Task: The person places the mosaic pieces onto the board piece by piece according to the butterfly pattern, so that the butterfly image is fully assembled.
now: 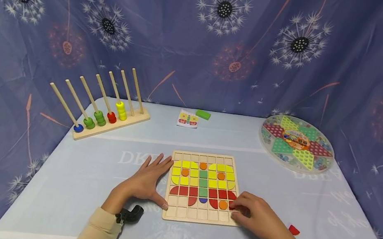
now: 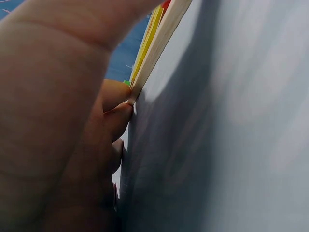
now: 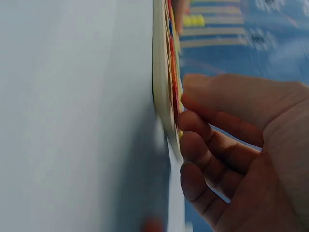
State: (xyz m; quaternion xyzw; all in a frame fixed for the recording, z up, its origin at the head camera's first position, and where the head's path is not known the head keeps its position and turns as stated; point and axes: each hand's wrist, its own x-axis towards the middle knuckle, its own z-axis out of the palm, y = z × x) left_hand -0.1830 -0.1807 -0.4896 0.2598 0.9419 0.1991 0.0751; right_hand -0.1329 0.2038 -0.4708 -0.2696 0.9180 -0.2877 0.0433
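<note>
A wooden grid board [image 1: 170, 213] lies flat on the table, bearing yellow, red, green, orange and blue tiles in a butterfly pattern. My left hand [image 1: 145, 181] is spread along its left edge, with index finger and thumb touching the frame. In the left wrist view the thumb [image 2: 53, 96] fills much of the picture, beside the board's wooden side. At the right edge, my right hand [image 1: 260, 216] has curled fingers at a red tile [image 1: 232, 206] in the grid, partly hidden by the fingertips. The right wrist view shows thumb and fingers [image 3: 195, 147] against the board's edge.
A loose red tile [image 1: 293, 230] lies right of my right hand. Behind the board are a butterfly pattern card [image 1: 188, 119] and a green block [image 1: 203, 114]. A peg rack [image 1: 111, 126] with coloured beads stands back left; a round star-patterned game board [image 1: 297, 142] lies back right.
</note>
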